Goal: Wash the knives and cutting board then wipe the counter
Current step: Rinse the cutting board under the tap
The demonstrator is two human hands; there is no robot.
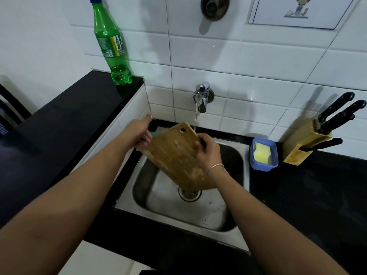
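The cutting board point(178, 155) is held tilted over the sink point(234, 217), its long axis running from the hanging hole near the tap point(202, 98) down toward the drain point(189, 193), with its lower end low in the basin just above the drain. A thin stream of water falls from the tap and meets the board at its upper edge, just beside the hole. The right hand point(208, 153) is clamped on the board's right edge, thumb on the face and fingers behind, and carries most of the weight by the look of it. The left hand point(140, 132) is at the board's upper left corner, curled around something teal and partly hidden, perhaps a scrubber; whether this grip also pinches the board cannot be told. Since the left hand sits at the high end, the likely next stroke runs down the long axis toward the drain, while the right hand steadies the edge. The knives point(335, 114) stand in their block point(305, 143) on the tabletop at the back right, near the wall, well apart from the hands. A blue dish point(262, 165) with a yellow sponge point(262, 153) sits just beside the sink's right rim, nearer the right hand. A green bottle point(112, 44) stands at the back of the left tabletop.
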